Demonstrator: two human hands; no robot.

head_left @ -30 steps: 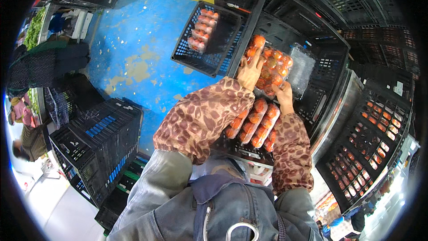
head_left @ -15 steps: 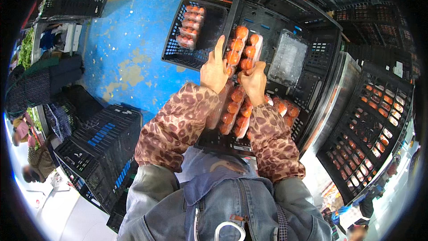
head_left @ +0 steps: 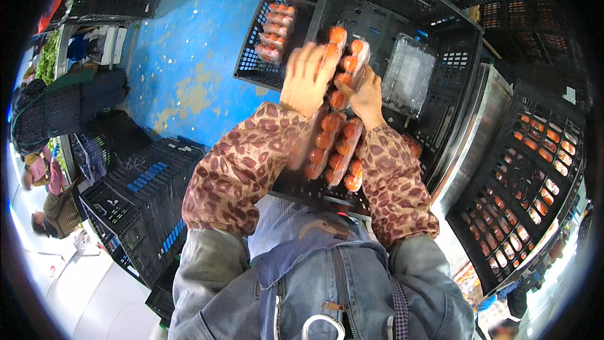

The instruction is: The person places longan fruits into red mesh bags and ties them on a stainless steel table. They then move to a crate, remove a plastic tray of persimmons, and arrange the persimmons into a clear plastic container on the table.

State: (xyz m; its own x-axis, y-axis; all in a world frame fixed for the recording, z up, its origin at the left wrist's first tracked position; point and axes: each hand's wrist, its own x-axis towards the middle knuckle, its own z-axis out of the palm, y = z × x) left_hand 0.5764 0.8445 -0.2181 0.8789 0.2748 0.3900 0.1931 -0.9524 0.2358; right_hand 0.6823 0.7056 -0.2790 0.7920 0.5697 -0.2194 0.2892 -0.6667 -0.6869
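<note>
Two long clear plastic packs of round red tomatoes lie side by side before me, over the black crate. My left hand (head_left: 307, 82) curls its fingers over the left tomato pack (head_left: 337, 36), hiding its middle. My right hand (head_left: 365, 96) grips the near part of the right tomato pack (head_left: 359, 46), thumb on its left side and fingers on its right. Closer to my body, more filled packs (head_left: 323, 140) lie in rows between my forearms; my right sleeve partly covers others. A stack of clear plastic trays (head_left: 410, 72) sits right of my right hand.
A smaller black crate (head_left: 248, 63) with several tomato packs (head_left: 277, 28) stands on the blue floor beyond my left hand. Stacked black crates (head_left: 141, 198) stand at left. At right a slotted black crate (head_left: 522, 189) covers more packs. People are at the far left edge.
My left fingers have gone from pointing along the left pack to curling over it. My right hand has opened from a tight pinch to a wider grip. The view has shifted slightly.
</note>
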